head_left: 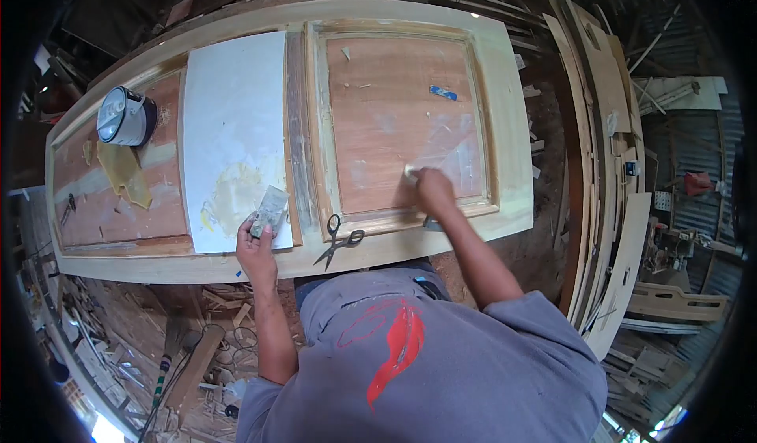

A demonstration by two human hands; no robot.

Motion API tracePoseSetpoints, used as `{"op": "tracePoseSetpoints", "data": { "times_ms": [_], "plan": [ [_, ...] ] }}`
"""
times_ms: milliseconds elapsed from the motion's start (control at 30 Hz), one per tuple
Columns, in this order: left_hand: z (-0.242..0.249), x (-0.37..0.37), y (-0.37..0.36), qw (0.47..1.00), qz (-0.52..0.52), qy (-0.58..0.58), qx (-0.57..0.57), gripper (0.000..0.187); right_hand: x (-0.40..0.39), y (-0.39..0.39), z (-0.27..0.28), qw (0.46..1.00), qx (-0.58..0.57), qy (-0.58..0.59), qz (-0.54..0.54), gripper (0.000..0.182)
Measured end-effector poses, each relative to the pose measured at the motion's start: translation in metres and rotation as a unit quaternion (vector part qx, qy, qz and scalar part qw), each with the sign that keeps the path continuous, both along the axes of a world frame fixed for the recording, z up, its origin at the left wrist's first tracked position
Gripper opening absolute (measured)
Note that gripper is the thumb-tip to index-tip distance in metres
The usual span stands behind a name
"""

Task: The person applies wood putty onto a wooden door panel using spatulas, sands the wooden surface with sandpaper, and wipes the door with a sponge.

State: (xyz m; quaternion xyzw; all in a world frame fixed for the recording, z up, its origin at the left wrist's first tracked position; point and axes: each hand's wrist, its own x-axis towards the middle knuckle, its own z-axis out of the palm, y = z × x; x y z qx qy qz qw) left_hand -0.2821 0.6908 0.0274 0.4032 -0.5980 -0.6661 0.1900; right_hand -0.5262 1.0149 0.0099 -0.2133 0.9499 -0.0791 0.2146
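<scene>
Fingers of the right hand (pixel 434 189) pinch a small pale pad (pixel 410 173) against the reddish right-hand panel (pixel 394 120) of a wooden door (pixel 505 128) lying flat, pressing it low on the panel, close above the moulding where whitish smears show; the left hand (pixel 254 242) curls shut around a flat scraper (pixel 270 209), its blade resting on the lower edge of a white sheet (pixel 233 104) smeared with yellowish filler (pixel 233 191), apparently kept within easy reach. The door's near edge runs just in front of the person's grey shirt (pixel 441 372), leaving bare wood along the rails. A round tin (pixel 124 116) stands on the far-left panel, well apart from both hands. Scissors (pixel 337 240) lie open between the hands on the near rail.
</scene>
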Motion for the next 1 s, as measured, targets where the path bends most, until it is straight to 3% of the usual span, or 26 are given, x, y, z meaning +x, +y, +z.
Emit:
{"op": "tracePoseSetpoints", "data": {
  "times_ms": [200,300,367,400,500,600,633,700,767,900,1000],
  "plan": [
    [0.007,-0.001,-0.006,1.000,-0.001,0.008,-0.006,0.039,0.068,-0.019,0.033,0.995,-0.012,-0.098,0.032,0.038],
    [0.009,0.000,-0.007,1.000,0.005,0.005,-0.014,0.039,0.010,0.001,0.020,0.994,-0.034,-0.074,-0.073,0.039],
    [0.009,0.007,-0.004,1.000,0.008,-0.005,-0.015,0.040,-0.058,0.026,-0.003,0.987,-0.076,0.045,-0.132,0.037],
    [0.008,0.009,-0.003,1.000,0.010,-0.010,-0.013,0.040,-0.099,0.032,-0.005,0.986,0.018,0.028,-0.162,0.036],
    [0.012,0.011,0.003,0.999,0.014,-0.023,-0.021,0.040,-0.166,0.059,0.004,0.986,0.019,0.087,-0.138,0.031],
    [0.009,0.017,0.005,0.999,0.024,-0.024,-0.016,0.040,-0.195,0.086,-0.042,0.996,-0.015,0.036,-0.086,0.031],
    [0.007,0.018,0.006,0.999,0.025,-0.020,-0.010,0.040,-0.182,0.081,-0.046,0.992,-0.087,0.018,-0.091,0.028],
    [0.000,0.015,0.004,1.000,0.021,-0.016,-0.009,0.040,-0.148,0.063,-0.058,0.997,-0.019,0.044,-0.063,0.022],
    [-0.001,0.014,0.006,1.000,0.013,-0.013,-0.003,0.041,-0.101,0.028,-0.033,1.000,-0.010,0.007,-0.007,0.019],
    [0.007,-0.003,0.006,1.000,0.011,0.011,-0.007,0.041,-0.012,-0.022,0.019,0.997,-0.007,-0.075,-0.007,0.042],
    [0.012,-0.005,0.004,1.000,0.002,0.019,-0.013,0.041,0.016,-0.014,0.010,0.995,-0.034,-0.039,0.088,0.035]
  ]
}}
